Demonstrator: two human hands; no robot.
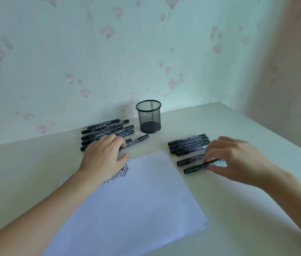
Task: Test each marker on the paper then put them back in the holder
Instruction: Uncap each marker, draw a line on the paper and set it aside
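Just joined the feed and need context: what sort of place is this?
Probably a room in a home, at a desk set against a wall: flowered wallpaper, a plain pale table and a mesh pen holder with markers and paper.

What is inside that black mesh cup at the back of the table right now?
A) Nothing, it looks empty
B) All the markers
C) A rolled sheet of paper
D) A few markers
A: the mesh holder shows only its dark base, while the markers lie on the table in a left pile and a right group.
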